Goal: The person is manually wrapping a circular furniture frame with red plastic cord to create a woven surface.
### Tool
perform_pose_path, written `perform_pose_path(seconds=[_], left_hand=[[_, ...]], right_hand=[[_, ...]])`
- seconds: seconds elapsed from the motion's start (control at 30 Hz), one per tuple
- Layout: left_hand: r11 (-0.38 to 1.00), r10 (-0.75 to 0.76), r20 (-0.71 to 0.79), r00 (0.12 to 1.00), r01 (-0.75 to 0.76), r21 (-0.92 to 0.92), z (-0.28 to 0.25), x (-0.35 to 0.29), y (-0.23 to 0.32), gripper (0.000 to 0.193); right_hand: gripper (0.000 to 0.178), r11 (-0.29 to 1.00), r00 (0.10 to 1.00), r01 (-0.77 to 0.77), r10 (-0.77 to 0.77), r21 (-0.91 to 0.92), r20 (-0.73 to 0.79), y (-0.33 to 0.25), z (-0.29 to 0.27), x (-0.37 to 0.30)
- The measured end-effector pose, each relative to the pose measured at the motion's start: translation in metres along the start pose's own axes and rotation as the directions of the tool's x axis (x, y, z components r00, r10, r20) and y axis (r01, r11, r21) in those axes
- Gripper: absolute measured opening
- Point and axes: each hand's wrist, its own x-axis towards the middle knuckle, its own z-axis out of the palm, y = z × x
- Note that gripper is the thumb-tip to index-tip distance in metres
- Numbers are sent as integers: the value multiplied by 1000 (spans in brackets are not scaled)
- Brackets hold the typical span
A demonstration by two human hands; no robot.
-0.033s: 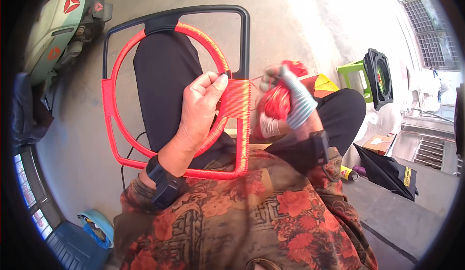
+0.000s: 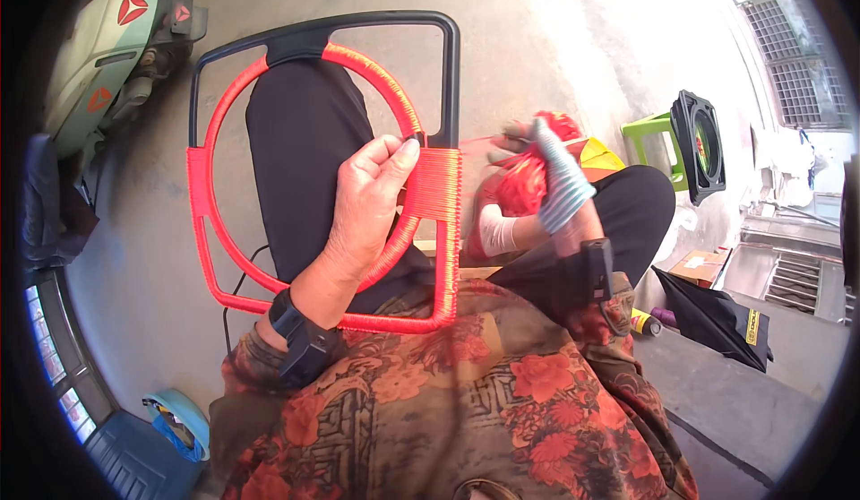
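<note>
A rectangular frame (image 2: 448,79) with a ring inside rests over my lap. Its far part is bare black. The sides, near edge and most of the ring are wrapped in red cord (image 2: 439,186). My left hand (image 2: 367,197) is closed on the ring's right side, thumb pressing beside a small black gap in the wrapping. To the right of the frame, my right hand (image 2: 563,182), in a striped grey-blue glove, holds a loose bundle of red cord (image 2: 522,186). Its fingertips are blurred. A thin strand runs between this hand and the frame's right edge.
At the right, a green stool (image 2: 649,133) stands by a similar black frame (image 2: 699,146). A black umbrella (image 2: 717,312) and a yellow bottle (image 2: 643,323) lie nearer. A scooter (image 2: 103,61) stands far left; a blue chair (image 2: 143,451) is at lower left.
My right hand has shifted slightly to the right with the red cord bundle. The left hand keeps its hold, and the frame has barely moved.
</note>
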Motion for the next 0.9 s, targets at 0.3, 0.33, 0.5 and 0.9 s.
perform_pose_path(seconds=[0.3,0.33,0.5,0.9], left_hand=[[967,244,-82,966,-237,89,6,-8,7,43],[968,243,-81,967,-235,90,6,-7,6,43],[829,528,-96,843,-489,272,7,-8,9,43],[996,76,-102,992,-80,-32,-6,0,-14,27]], right_hand=[[35,-444,274,484,-742,-754,612,-24,1,-4],[36,-624,130,476,-648,-620,751,-24,20,-15],[32,-854,-130,479,-299,-204,945,-16,73,-40],[39,480,684,680,-143,-555,715,29,43,19]])
